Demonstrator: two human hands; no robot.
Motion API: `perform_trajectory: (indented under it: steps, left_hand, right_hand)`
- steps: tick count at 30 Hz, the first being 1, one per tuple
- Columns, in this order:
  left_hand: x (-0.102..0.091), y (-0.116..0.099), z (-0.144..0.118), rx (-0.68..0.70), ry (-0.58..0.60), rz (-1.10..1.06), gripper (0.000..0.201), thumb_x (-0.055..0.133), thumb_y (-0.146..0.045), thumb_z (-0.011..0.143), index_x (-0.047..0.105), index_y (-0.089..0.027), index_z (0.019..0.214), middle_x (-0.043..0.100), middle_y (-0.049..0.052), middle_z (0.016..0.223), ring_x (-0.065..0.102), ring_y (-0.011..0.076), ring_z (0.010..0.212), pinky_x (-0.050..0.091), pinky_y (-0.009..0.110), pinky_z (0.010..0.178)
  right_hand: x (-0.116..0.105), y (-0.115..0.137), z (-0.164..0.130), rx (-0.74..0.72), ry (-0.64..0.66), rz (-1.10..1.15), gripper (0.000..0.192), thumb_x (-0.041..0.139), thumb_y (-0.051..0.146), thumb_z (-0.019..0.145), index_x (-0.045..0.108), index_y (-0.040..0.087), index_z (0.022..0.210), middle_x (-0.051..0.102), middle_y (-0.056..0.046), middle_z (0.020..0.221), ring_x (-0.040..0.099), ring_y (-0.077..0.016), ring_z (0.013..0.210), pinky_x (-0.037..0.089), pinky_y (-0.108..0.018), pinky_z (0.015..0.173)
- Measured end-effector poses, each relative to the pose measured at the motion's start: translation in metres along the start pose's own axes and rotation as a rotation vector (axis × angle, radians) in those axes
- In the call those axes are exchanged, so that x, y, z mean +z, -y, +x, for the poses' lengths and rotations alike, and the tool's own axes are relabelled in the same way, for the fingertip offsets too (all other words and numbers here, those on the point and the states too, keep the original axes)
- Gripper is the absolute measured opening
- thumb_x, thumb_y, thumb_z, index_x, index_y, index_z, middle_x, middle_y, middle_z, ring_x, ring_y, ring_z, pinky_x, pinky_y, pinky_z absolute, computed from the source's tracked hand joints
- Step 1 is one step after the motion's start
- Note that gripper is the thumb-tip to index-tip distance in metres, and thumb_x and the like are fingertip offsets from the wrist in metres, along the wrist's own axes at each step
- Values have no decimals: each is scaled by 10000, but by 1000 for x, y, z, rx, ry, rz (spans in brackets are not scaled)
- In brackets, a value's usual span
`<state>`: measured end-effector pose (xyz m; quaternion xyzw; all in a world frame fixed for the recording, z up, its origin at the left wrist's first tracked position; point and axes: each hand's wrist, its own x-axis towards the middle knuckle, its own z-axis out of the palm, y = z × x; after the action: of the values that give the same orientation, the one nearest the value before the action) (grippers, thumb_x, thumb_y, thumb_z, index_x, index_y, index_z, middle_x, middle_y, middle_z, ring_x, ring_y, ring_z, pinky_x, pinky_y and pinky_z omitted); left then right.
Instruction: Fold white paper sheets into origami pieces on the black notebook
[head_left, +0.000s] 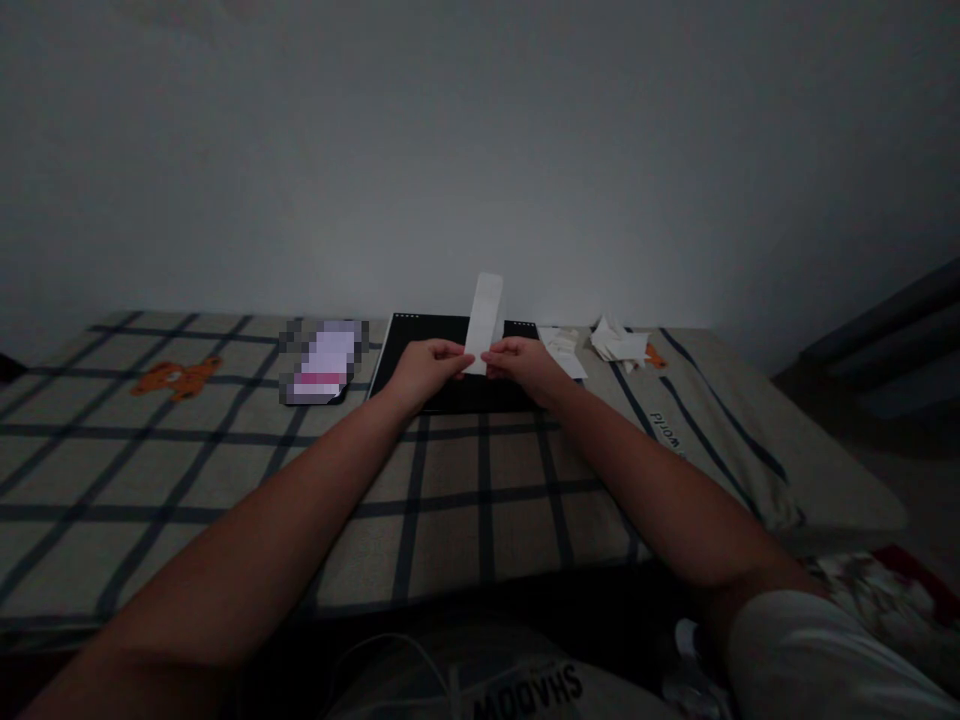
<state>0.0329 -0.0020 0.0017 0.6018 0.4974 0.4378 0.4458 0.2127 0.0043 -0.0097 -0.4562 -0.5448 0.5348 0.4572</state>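
You have both hands above the black pad [401, 350], which lies on the checked cloth [187, 470], and I take this pad as landmark for all places. The white paper strip [486, 305] is over the middle of the pad, with its long side standing up and leaning a little, so its rounded top reaches beyond the pad's far edge in the view. Your left hand [431, 370] grasps the strip near its lower end, the thumb and forefinger pinching the left border. Your right hand [521, 362] does the same on the right border, also with thumb and forefinger, and the two thumbs point toward each other, near but apart. Whether the bottom of the strip touches the pad, I cannot tell. To the left of the pad, just beside it, lies a phone [328, 355] with a lit screen, partly blurred by blocks; farther left of the pad an orange bear figure [178, 378] is on the cloth. Close at the right of the pad are some flat white papers [568, 355], and farther right of it is a crumpled paper heap [619, 343]. Behind the pad rises a pale wall [480, 150].
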Motion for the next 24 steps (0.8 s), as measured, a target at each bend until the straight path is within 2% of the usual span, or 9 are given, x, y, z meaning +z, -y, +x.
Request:
perform_trajectory:
  steps: [6, 9, 15, 20, 24]
  left_hand:
    - [-1, 4, 3, 59, -49, -8, 258, 751, -403, 704, 720, -160, 786, 656, 10, 650, 550, 120, 588, 430, 258, 598]
    - [-2, 5, 4, 52, -32, -29, 243, 761, -390, 689, 721, -166, 773, 658, 7, 649, 547, 115, 583, 431, 257, 599]
    - [1, 2, 0, -16, 78, -60, 193, 774, -341, 669, 726, -165, 731, 682, 19, 664, 575, 122, 598, 468, 268, 628]
    - [1, 3, 2, -15, -11, -120, 214, 775, -342, 668, 728, -154, 759, 695, 27, 696, 584, 120, 602, 485, 272, 636]
    - [0, 4, 3, 33, -14, -88, 240, 769, -358, 679, 732, -145, 783, 710, 35, 732, 588, 122, 621, 499, 282, 671]
  right_hand:
    - [1, 2, -4, 2, 89, -44, 154, 757, 266, 697, 650, 156, 704, 656, -2, 634, 593, -98, 581, 496, -244, 622]
    - [2, 4, -5, -2, 65, -12, 167, 738, 303, 721, 653, 159, 725, 662, -8, 655, 607, -105, 603, 507, -251, 633]
    - [1, 6, -2, -66, -18, 3, 171, 723, 311, 727, 625, 171, 716, 631, 12, 635, 586, -105, 595, 507, -257, 631]
    - [1, 3, -2, -81, 14, -57, 186, 736, 321, 706, 628, 170, 702, 634, 11, 632, 583, -107, 592, 494, -251, 614]
    - [1, 2, -2, -41, 53, 14, 220, 755, 357, 687, 654, 167, 730, 658, -2, 670, 605, -118, 618, 506, -260, 630]
